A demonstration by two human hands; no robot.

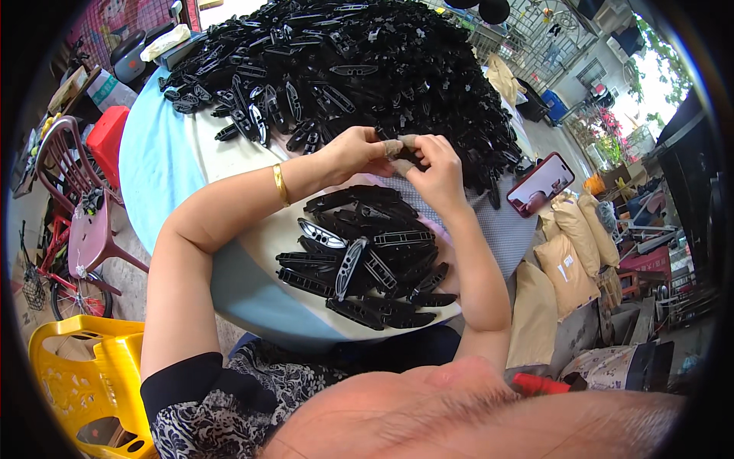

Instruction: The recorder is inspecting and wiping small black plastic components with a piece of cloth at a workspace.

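My left hand (358,150) and my right hand (433,167) meet over the round table (157,164), fingertips wrapped in beige tape. Together they pinch one small black plastic part (411,157) between them. Just below the hands lies a small heap of long black slotted plastic pieces (367,256). Beyond the hands a large mound of the same black pieces (344,69) covers the far half of the table. A gold bangle (280,184) circles my left wrist.
A phone in a pink case (541,183) lies at the table's right edge. Tan sacks (569,256) stand on the floor to the right. A yellow plastic chair (84,375) and a pink stool (92,229) are at the left, with a bicycle behind.
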